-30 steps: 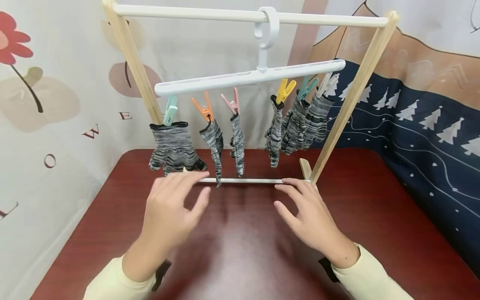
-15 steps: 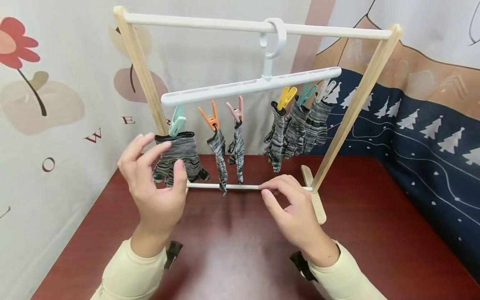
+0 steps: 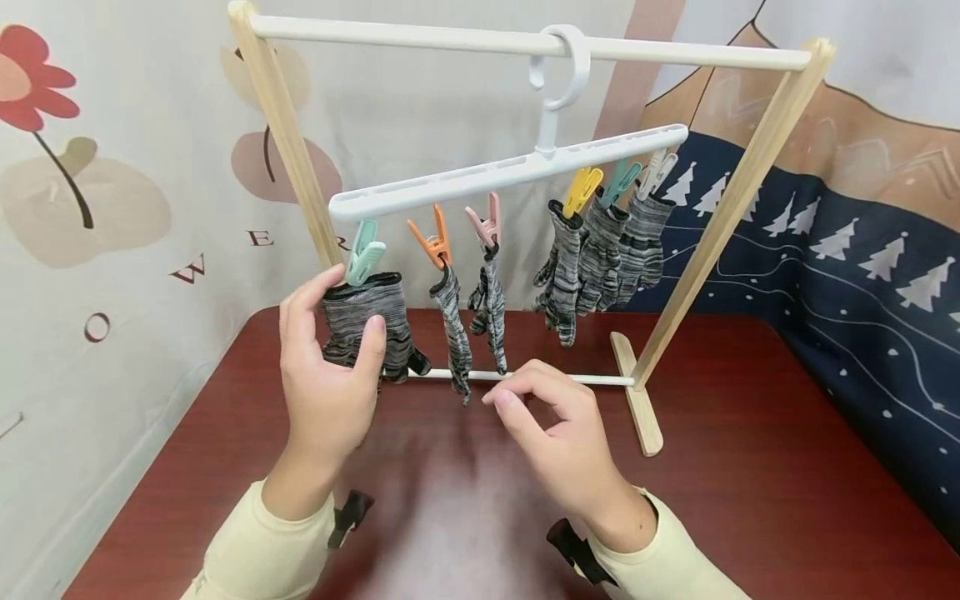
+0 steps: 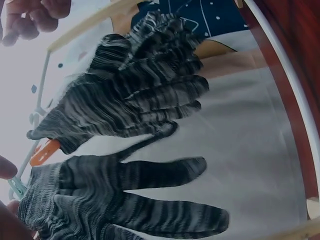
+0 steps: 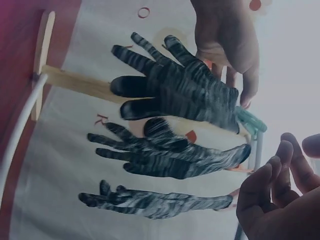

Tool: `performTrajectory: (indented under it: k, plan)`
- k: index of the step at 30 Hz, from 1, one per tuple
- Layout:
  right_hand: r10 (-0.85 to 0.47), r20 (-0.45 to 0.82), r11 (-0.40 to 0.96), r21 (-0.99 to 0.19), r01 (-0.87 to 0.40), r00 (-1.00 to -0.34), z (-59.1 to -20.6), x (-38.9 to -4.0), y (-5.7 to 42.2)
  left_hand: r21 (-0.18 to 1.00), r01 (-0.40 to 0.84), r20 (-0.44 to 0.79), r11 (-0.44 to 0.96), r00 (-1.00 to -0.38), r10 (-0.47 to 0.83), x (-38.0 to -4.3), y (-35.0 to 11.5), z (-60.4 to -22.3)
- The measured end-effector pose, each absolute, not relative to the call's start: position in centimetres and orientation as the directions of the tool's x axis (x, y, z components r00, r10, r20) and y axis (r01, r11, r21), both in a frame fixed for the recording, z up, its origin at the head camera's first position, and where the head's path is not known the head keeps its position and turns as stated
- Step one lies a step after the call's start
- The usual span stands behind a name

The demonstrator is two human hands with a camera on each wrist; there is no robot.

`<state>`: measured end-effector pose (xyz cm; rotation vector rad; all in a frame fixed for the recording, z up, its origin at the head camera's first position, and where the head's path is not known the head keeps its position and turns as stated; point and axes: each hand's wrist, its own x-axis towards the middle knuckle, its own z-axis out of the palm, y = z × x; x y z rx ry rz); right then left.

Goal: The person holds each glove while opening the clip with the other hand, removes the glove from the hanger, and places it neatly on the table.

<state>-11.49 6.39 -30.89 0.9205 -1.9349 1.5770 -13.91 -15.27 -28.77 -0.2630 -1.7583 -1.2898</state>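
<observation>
Grey-and-black knit gloves hang by plastic clips from a white hanger. My left hand is at the leftmost glove, which a mint clip holds by its cuff. Its thumb stands in front of the glove, and its fingers reach along the left side up to the cuff near the clip. Whether they touch the cloth is unclear. My right hand hovers below the middle gloves, fingers loosely bent and thumb close to the index finger, holding nothing. The right wrist view shows that same leftmost glove beside the left hand.
A rack with wooden legs and a white top rod carries the tilted hanger. Orange, pink and yellow clips hold further gloves. A white lower rod runs above the red-brown table.
My left hand has risen from above the table to the leftmost glove's cuff. My right hand has shifted left, with its fingers drawn closer together.
</observation>
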Motion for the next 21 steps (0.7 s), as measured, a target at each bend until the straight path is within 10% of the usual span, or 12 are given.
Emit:
performTrajectory:
  k: [21]
  plan:
    - [-0.258,0.694,0.113,-0.670,-0.734,-0.673,-30.4,-10.9,6.6,0.695,0.634,0.704,0.340,-0.695,-0.145,-11.2,-14.0,-28.0]
